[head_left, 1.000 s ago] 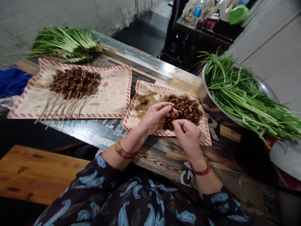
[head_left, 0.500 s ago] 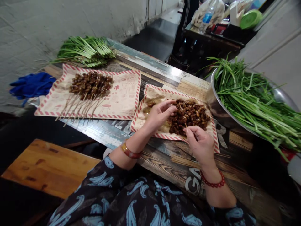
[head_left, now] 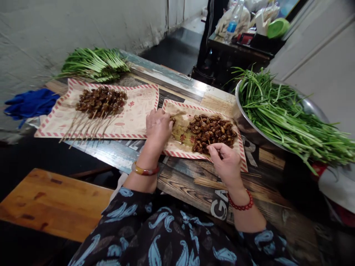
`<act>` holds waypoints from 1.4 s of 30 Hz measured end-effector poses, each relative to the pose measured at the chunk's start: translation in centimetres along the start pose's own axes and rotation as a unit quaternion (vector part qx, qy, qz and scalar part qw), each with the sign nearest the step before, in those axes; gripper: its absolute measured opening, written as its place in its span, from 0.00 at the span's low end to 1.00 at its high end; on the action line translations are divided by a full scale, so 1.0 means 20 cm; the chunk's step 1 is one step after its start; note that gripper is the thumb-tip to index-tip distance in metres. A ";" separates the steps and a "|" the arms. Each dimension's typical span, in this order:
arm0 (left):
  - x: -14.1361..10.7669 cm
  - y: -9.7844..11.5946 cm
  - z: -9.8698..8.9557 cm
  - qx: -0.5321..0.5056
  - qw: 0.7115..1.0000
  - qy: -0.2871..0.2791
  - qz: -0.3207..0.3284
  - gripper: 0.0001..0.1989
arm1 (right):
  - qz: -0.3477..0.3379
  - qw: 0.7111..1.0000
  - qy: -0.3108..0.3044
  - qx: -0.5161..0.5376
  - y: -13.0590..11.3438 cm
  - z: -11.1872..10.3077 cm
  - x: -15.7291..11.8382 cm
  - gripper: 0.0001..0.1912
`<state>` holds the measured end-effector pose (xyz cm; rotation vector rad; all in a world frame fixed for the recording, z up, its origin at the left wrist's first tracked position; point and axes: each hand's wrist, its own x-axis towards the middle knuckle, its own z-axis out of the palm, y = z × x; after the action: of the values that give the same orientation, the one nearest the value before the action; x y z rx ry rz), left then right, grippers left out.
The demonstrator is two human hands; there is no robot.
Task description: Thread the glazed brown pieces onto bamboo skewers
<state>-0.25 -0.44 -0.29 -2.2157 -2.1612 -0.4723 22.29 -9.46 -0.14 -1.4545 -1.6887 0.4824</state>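
Note:
My right hand [head_left: 226,160] pinches a thin bamboo skewer [head_left: 209,142] at the near edge of a heap of glossy brown, pupa-like pieces [head_left: 213,129]. The heap lies on a grease-stained, red-and-white bordered paper sheet [head_left: 177,146]. My left hand [head_left: 159,127] is lowered at this sheet's left edge, beside a brown piece [head_left: 173,120]; its fingertips are hidden behind the back of the hand. On a second bordered sheet [head_left: 138,125] to the left lie several loaded skewers [head_left: 101,101], their bare ends towards me.
Bundled green chives [head_left: 95,64] lie at the far left, near blue gloves [head_left: 31,103]. A metal basin [head_left: 240,111] of loose chives [head_left: 288,118] stands at right. Loose bamboo sticks [head_left: 212,183] lie on the table near me. Behind, a person's dark trouser leg [head_left: 206,33] shows by another table.
My left hand has moved left from the heap to the sheet's left edge. My right hand stays at the heap with the skewer. The whole view has shifted slightly.

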 end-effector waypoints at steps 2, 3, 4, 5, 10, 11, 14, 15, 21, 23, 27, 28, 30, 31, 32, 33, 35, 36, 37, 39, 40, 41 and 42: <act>0.00 0.01 0.00 0.008 1.000 -0.008 0.008 0.14 | -0.004 1.000 0.003 -0.001 0.00 0.00 0.00 0.12; 0.00 0.02 0.00 0.008 1.000 -0.010 0.013 0.13 | -0.008 1.000 0.004 -0.002 -0.01 0.00 0.00 0.12; 0.00 0.02 0.00 0.005 1.000 -0.012 0.017 0.13 | -0.010 1.000 0.006 -0.004 -0.01 0.00 0.00 0.12; 0.00 0.03 -0.01 0.001 1.000 -0.014 0.022 0.13 | -0.013 1.000 0.007 -0.005 -0.01 0.00 0.00 0.12; 0.01 0.05 0.00 -0.031 0.999 -0.013 0.038 0.12 | -0.025 1.000 0.007 -0.002 -0.02 0.00 0.00 0.11; 0.01 0.05 0.00 -0.039 0.998 -0.011 0.041 0.12 | -0.028 1.000 0.006 -0.001 -0.02 0.00 0.00 0.11; 0.01 0.04 0.02 -0.067 0.997 -0.006 0.048 0.12 | -0.030 0.999 0.008 -0.007 -0.01 0.00 -0.01 0.12; 0.01 0.04 0.03 -0.081 0.996 -0.002 0.048 0.12 | -0.029 1.000 0.008 -0.010 0.00 0.00 -0.01 0.12; 0.04 0.03 0.07 -0.327 0.944 0.044 -0.003 0.05 | -0.030 0.999 0.007 -0.012 0.00 0.01 0.00 0.12; 0.05 0.05 0.07 -0.506 0.862 0.009 -0.038 0.07 | -0.035 0.999 0.008 -0.017 -0.01 0.01 -0.01 0.11; 0.03 0.10 0.03 -0.740 0.663 -0.079 -0.080 0.14 | -0.048 0.998 -0.005 -0.027 -0.03 0.01 -0.01 0.11; 0.02 0.11 0.02 -0.766 0.629 -0.096 -0.086 0.18 | -0.053 0.998 -0.007 -0.029 -0.03 0.01 -0.01 0.11; 0.00 0.13 0.00 -0.799 0.580 -0.129 -0.090 0.22 | -0.062 0.998 -0.012 -0.031 -0.04 0.01 -0.01 0.11; -0.01 0.14 -0.01 -0.809 0.563 -0.142 -0.091 0.22 | -0.066 0.997 -0.016 -0.030 -0.04 0.01 -0.01 0.10; -0.02 0.15 -0.01 -0.815 0.550 -0.155 -0.091 0.21 | -0.070 0.997 -0.020 -0.029 -0.05 0.01 -0.01 0.10; -0.02 0.16 -0.01 -0.819 0.541 -0.166 -0.092 0.20 | -0.074 0.997 -0.024 -0.029 -0.05 0.01 -0.02 0.10; -0.02 0.16 -0.01 -0.822 0.530 -0.180 -0.100 0.18 | -0.082 0.996 -0.028 -0.032 -0.05 0.01 -0.02 0.09; -0.02 0.17 -0.01 -0.823 0.527 -0.183 -0.106 0.17 | -0.083 0.995 -0.029 -0.035 -0.05 0.01 -0.02 0.09; -0.02 0.17 -0.01 -0.823 0.526 -0.182 -0.113 0.16 | -0.084 0.995 -0.030 -0.039 -0.05 0.01 -0.03 0.09; -0.02 0.17 0.00 -0.823 0.525 -0.174 -0.128 0.15 | -0.081 0.995 -0.036 -0.046 -0.05 0.01 -0.03 0.08; -0.02 0.17 0.00 -0.823 0.525 -0.167 -0.135 0.14 | -0.080 0.995 -0.040 -0.048 -0.05 0.01 -0.04 0.08; -0.02 0.16 0.00 -0.823 0.526 -0.160 -0.143 0.13 | -0.080 0.995 -0.044 -0.049 -0.05 0.01 -0.04 0.08; -0.02 0.16 0.01 -0.823 0.526 -0.153 -0.150 0.12 | -0.081 0.994 -0.048 -0.050 -0.05 0.01 -0.04 0.08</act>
<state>2.93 -0.86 0.12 -1.9766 -2.3096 -3.6032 21.51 -10.55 0.28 -1.3685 -1.9141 0.3875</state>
